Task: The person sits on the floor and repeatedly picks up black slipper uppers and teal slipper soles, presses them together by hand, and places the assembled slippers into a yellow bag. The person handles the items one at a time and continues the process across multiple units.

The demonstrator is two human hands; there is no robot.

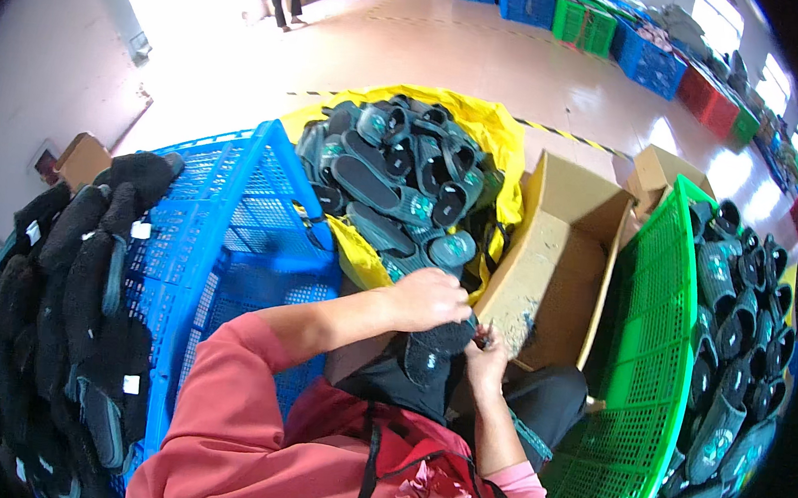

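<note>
Pink sleeves [241,425] lowest in frame | left hand [428,299] closed over dark slipper [433,347] on lap — long axis running toward the body | right hand [488,350] pinched at its right edge, small tool indistinct | slipper pile [396,178] ahead

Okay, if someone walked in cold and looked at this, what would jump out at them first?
Probably the heap of dark slippers on a yellow sheet straight ahead, framed by a blue crate at left and a green crate at right. At the centre, the left hand and right hand work on one dark slipper over the lap. An open cardboard box sits just beyond them.
</note>
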